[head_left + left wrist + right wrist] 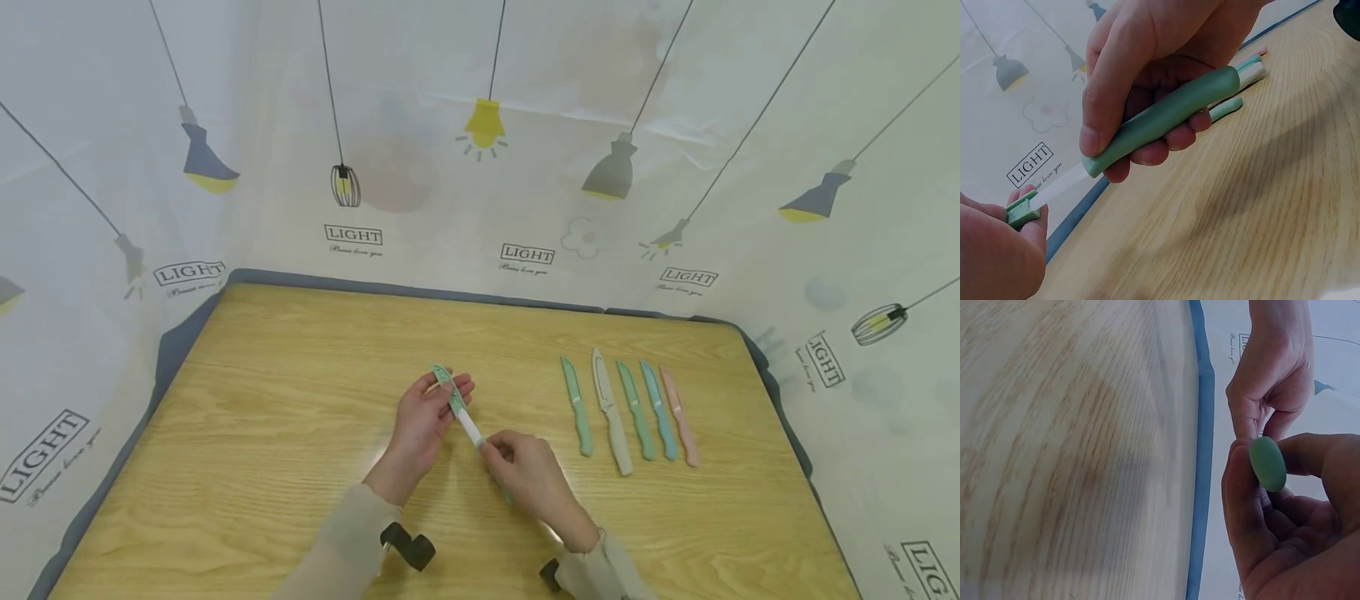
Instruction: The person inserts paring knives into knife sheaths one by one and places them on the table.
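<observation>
My left hand pinches a green blade sheath between thumb and fingers, above the middle of the table. The green handle of a small knife is in my right hand, thumb laid along one side and fingers curled under the other. Between the hands a length of white blade shows, its tip end hidden inside the sheath. In the right wrist view, the rounded butt of the handle faces the camera, with the left hand beyond it.
Right of my hands, several knives lie side by side on the wooden table: a green knife, a longer cream knife, another green knife, a blue knife and a pink knife. A lamp-printed curtain surrounds the table.
</observation>
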`<move>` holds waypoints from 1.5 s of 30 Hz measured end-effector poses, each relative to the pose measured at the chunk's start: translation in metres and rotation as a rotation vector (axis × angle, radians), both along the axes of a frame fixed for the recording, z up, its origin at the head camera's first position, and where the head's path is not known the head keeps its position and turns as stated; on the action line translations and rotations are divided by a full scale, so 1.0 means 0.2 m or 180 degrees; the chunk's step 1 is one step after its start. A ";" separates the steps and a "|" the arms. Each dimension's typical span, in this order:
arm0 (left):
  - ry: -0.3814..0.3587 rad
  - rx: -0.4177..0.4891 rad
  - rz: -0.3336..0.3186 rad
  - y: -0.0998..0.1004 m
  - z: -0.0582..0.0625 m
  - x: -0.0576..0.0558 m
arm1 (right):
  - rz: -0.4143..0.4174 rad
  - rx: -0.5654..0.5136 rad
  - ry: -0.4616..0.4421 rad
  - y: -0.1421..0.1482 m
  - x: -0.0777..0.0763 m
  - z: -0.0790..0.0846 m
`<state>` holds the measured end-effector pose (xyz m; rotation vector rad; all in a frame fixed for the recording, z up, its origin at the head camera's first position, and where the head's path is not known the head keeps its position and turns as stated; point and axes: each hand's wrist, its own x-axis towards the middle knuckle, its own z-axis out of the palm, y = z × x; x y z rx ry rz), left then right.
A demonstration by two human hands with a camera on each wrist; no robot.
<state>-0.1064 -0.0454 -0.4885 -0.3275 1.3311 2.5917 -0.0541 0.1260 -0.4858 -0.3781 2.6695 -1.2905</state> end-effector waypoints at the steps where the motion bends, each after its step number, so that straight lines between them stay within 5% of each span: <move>1: 0.0008 0.0006 -0.0002 0.00 0.00 0.00 | -0.0008 0.0005 -0.0008 0.00 0.00 0.00; 45: 0.0107 0.0046 -0.0058 0.05 0.01 0.03 | -0.0029 -0.0177 -0.0013 -0.04 -0.06 0.02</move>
